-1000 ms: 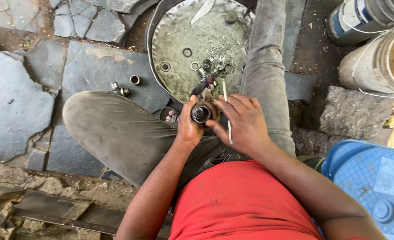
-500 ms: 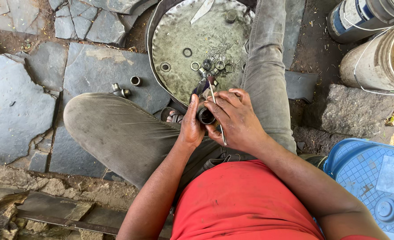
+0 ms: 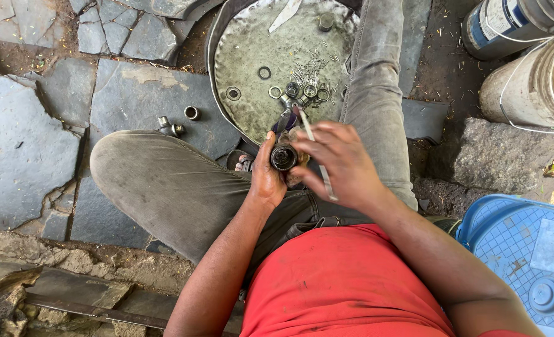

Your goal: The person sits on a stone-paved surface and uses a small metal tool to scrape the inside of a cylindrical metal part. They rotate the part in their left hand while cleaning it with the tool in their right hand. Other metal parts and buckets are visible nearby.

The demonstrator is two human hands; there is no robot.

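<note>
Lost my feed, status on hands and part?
Left hand grips dark round part. Right hand holds thin metal rod beside it. Nothing blocking.

hands (image 3: 308,165) together, apparently gripping, forearms bent

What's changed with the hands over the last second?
The right hand has swung its thin rod from beside the round cup-shaped metal part to lie across it, tip pointing toward the tray. The left hand still grips that part. The washers haven't moved.

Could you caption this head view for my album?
Left hand grips a dark bearing cup; right hand holds a thin rod.
</note>
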